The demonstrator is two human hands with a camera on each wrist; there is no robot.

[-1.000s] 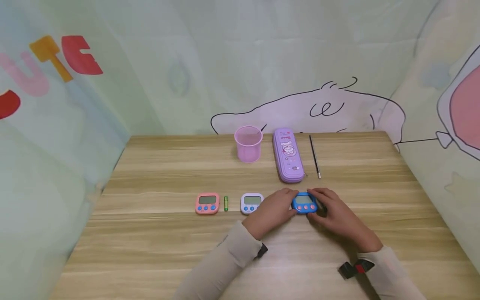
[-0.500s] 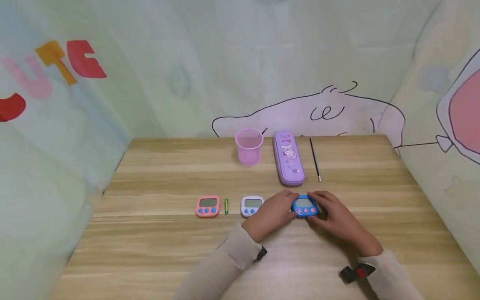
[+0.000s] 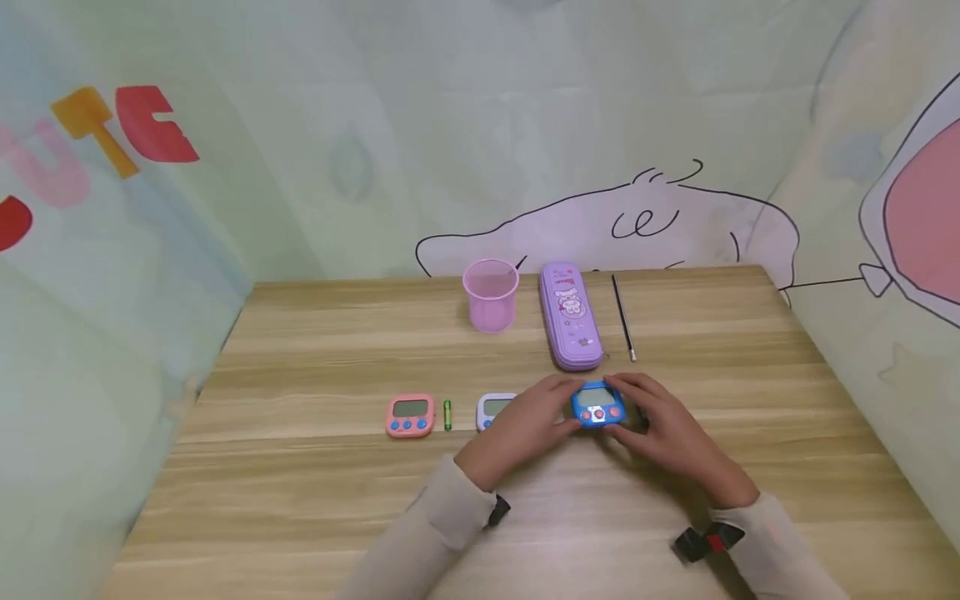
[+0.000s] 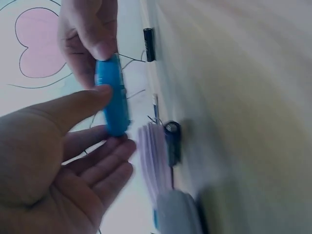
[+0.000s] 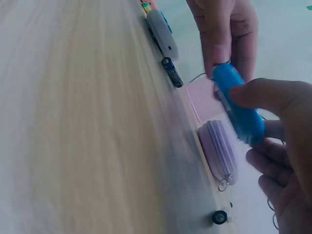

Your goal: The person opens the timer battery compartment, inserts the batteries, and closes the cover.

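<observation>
Both hands pinch a blue digital timer (image 3: 598, 404), which has a grey screen and pink buttons. My left hand (image 3: 517, 429) grips its left side and my right hand (image 3: 663, 425) its right side, thumbs at the near edge. In the left wrist view, the blue timer (image 4: 114, 97) hangs raised off the tabletop, seen edge-on. A white timer (image 3: 495, 407) lies partly hidden behind the left hand. Dark batteries stand out near the hands in the wrist views: one battery (image 4: 149, 45) beyond the timer, another battery (image 5: 171, 72) beside the white timer (image 5: 163, 34).
To the left lie a pink timer (image 3: 410, 417) and a green battery (image 3: 447, 415). Along the back of the wooden table (image 3: 315, 358) are a pink cup (image 3: 491, 308), a purple pencil case (image 3: 573, 325) and a black pencil (image 3: 624, 321). Printed cloth walls surround the table.
The blue timer has come up off the table in both hands and shifted slightly left, its face tilting. The left hand now covers more of the white timer. The head view moved a little.
</observation>
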